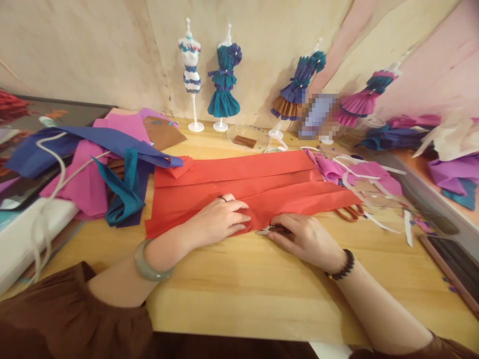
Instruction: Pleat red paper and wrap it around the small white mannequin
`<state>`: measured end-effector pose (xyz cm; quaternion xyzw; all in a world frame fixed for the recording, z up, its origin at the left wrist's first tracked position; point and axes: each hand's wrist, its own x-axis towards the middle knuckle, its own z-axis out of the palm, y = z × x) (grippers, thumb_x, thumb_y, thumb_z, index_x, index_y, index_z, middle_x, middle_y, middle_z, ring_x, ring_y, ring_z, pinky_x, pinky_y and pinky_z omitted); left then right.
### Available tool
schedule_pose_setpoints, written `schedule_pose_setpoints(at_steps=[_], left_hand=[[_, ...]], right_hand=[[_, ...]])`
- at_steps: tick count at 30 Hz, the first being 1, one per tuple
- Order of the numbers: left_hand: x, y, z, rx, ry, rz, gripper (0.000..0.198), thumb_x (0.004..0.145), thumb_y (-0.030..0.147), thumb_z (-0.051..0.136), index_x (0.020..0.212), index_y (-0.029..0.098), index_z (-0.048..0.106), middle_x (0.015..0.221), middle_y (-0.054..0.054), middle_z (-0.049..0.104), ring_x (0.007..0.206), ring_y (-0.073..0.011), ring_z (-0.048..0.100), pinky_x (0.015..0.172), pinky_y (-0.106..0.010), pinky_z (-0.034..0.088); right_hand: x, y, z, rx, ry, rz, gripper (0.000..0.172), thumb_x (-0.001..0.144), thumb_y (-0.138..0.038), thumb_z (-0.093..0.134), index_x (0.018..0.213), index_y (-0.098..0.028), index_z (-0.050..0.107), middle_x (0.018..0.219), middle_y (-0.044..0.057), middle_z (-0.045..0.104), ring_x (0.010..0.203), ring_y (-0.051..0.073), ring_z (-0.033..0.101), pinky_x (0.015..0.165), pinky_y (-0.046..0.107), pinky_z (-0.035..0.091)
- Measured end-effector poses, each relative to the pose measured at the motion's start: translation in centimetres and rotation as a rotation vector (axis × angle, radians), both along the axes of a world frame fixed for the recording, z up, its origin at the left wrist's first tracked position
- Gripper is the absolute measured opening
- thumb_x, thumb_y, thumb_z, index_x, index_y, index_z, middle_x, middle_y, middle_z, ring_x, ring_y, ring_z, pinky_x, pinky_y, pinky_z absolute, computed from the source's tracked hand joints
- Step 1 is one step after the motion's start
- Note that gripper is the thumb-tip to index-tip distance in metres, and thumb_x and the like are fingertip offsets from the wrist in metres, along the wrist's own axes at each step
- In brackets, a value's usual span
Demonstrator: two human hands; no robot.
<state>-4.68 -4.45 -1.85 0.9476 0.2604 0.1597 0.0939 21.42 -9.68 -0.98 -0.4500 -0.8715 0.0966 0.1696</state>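
Note:
A wide piece of red fabric [209, 189] lies creased across the middle of the wooden table. My left hand [224, 217] rests on it near its front edge, palm down, fingers stretched and a dark ring on one of them. In my right hand [305, 234] is a small pair of thread snips [277, 229], dark with a pale metal tip. The tip points left, at the front edge of the fabric. Part of the snips is hidden under my fingers. Just beyond that hand, orange-handled scissors [350, 213] lie partly under the fabric.
Small mannequins [193, 82] stand along the wall, several in pleated fabric dresses [225, 80]. Blue, pink and teal fabric [123, 192] is heaped at the left beside a white cable [60, 169]. A clear dish [234, 137], fabric scraps [368, 174] and a phone [454, 264] lie around.

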Motion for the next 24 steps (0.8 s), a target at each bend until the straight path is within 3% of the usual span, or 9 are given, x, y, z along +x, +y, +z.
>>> schedule_pose_setpoints(at_steps=[24], left_hand=[[-0.58,0.35,0.32,0.006,-0.015,-0.052,0.028,0.096,0.035,0.051,0.110,0.027,0.074,0.126,-0.007,0.063,0.102,-0.0220,0.053,0.088,-0.036,0.046]], right_hand=[[-0.41,-0.02,-0.12,0.001,-0.010,0.004,0.026,0.097,-0.041,0.050,0.090,-0.019,0.062,0.076,0.004,0.069,0.065,0.016,0.062,0.061,0.027,0.043]])
